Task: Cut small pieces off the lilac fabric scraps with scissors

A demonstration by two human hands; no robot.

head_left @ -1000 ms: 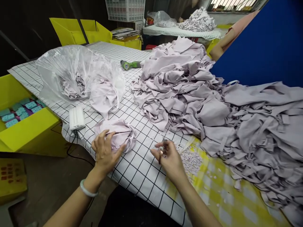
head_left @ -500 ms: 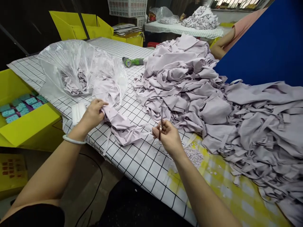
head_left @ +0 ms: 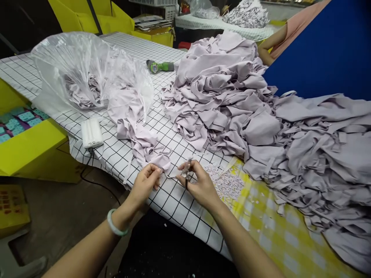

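Observation:
My left hand pinches the near end of a pale lilac fabric piece that trails across the checked tablecloth toward the plastic bag. My right hand is closed around small metal snips, their tip at the same fabric end, a finger's width from my left fingers. A jade bangle sits on my left wrist. Tiny cut scraps lie just right of my right hand.
A large heap of lilac fabric fills the table's middle and right. A clear plastic bag with more pieces lies at left, a white power bank beside it. A green tool, yellow boxes and another person's arm are around.
My left hand has come down from the bag's mouth to the fabric's near end. My right hand with the snips has moved slightly nearer, meeting it there. The fabric now lies stretched out.

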